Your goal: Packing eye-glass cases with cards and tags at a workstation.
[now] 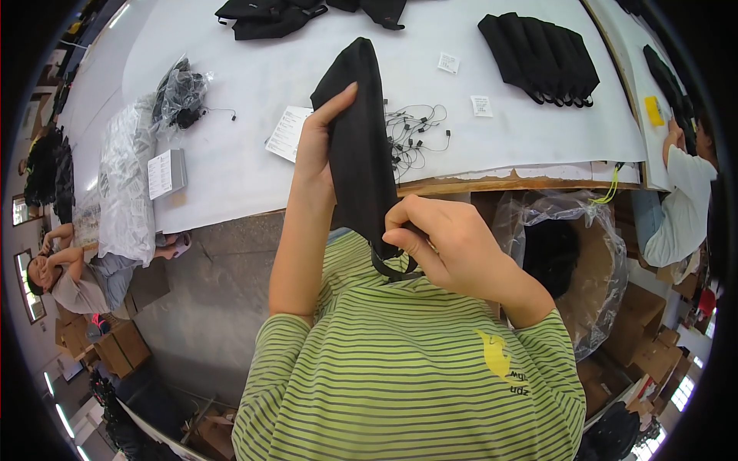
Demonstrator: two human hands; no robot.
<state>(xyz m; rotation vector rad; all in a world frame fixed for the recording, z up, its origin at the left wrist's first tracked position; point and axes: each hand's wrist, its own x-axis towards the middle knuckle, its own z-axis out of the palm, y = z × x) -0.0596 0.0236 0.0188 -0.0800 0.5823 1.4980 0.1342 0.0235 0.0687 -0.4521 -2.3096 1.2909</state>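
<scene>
Held up in front of my chest is a long, narrow black fabric pouch [358, 154], tilted with its far end over the table. My left hand [314, 150] is closed round its left side, thumb lying along the face. Its other fingers are hidden behind the fabric. At the near end my right hand [453, 242] pinches the pouch's edge with curled fingers. A black strap loop [393, 270] hangs beneath that end. Thin black strings with small tags [419, 132] lie just beyond the pouch, and a stack of white printed cards [289, 134] is left of it.
Folded black pouches [538, 61] and two small white labels [448, 63] lie on the white table [246, 177]. More black bags [269, 18], a clear plastic bag [129, 184] and a card stack [167, 174] are there too. A plastic-lined box [592, 284] stands below. Co-workers are at both sides.
</scene>
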